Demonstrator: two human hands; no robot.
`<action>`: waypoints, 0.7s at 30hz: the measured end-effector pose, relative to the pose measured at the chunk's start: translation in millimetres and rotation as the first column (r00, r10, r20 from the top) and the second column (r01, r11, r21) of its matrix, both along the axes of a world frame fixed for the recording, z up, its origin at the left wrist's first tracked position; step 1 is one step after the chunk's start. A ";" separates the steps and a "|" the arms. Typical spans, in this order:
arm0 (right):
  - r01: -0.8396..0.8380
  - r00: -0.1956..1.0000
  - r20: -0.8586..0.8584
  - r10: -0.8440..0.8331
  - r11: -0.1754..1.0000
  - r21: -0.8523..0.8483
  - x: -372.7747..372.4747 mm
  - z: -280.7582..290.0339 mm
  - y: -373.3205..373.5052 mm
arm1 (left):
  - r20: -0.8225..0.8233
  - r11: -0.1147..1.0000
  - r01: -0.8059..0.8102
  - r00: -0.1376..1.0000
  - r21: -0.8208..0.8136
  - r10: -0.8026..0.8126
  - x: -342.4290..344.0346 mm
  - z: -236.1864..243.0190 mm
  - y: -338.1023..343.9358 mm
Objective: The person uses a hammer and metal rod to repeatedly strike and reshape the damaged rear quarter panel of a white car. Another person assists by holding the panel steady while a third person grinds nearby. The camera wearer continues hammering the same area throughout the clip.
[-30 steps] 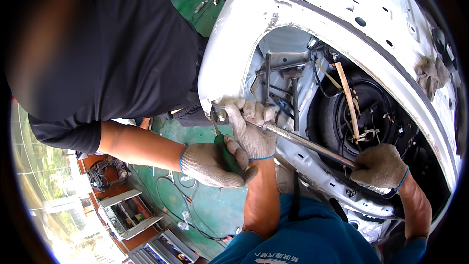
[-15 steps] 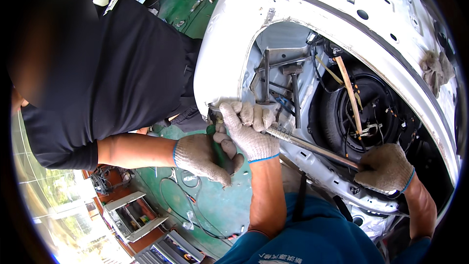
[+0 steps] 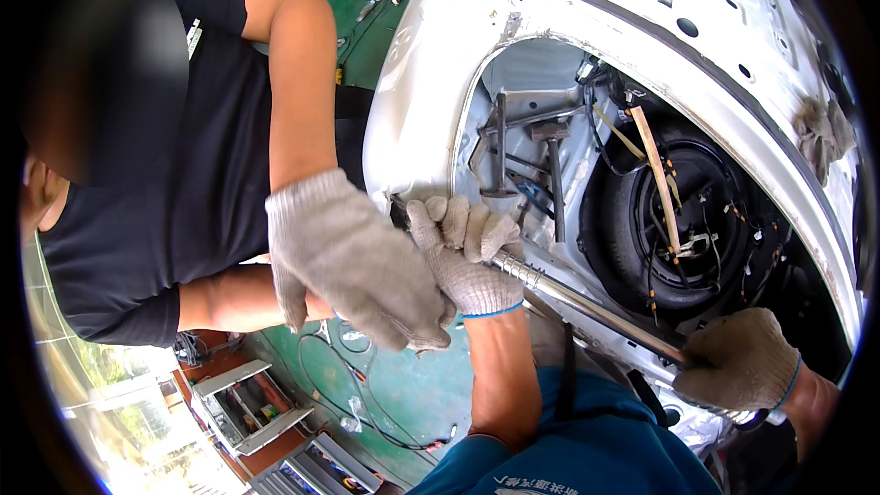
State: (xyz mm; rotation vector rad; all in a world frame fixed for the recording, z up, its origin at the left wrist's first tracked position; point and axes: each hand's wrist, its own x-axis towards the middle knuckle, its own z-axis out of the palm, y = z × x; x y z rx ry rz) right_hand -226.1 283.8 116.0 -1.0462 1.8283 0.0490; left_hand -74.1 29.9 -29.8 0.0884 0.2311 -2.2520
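Observation:
A long shiny metal bar point(image 3: 610, 315) with a coil at its far-left end slants across the opening in a white car body point(image 3: 426, 82). My gloved left hand point(image 3: 472, 261) is closed around that coiled end, beside the panel's lower corner. Farther down the bar, my gloved right hand point(image 3: 744, 362) wraps its lower right end. A co-worker's gloved hand point(image 3: 353, 252) reaches down just left of my left hand, its fingertips beside my wrist. It covers most of the co-worker's other hand. What the bar's left end meets is hidden.
Hammers point(image 3: 555, 174) lie inside the opening, left of a wooden stick point(image 3: 655, 179) standing over a round black well point(image 3: 632, 211). A grey glove point(image 3: 822, 137) rests on the body at right. Cables point(image 3: 353, 371) cross the green floor; an open tool tray point(image 3: 252, 406) stands lower left.
The co-worker's upper hand left the car body and came down over the other hand, hiding the green thing it held. My right hand and the bar's end shifted down and right.

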 end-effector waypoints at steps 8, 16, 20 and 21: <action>0.011 0.895 0.393 -0.210 0.892 0.452 -8.5 -15.6 10.7 | -0.023 0.996 0.009 1.000 -0.094 -0.011 7.9 -8.0 -0.1; 0.151 0.939 0.298 -0.172 0.984 0.090 12.6 -15.2 25.8 | 0.261 0.997 0.073 0.963 -0.023 -0.064 17.4 5.9 1.6; 0.024 0.989 0.145 -0.028 0.999 0.030 21.1 -12.3 17.4 | 0.341 1.000 0.019 0.940 -0.010 -0.014 14.3 6.9 5.3; 0.015 0.992 0.124 -0.016 1.000 0.009 22.1 -11.5 12.0 | 0.340 1.000 0.014 0.940 0.007 -0.016 12.5 10.8 5.5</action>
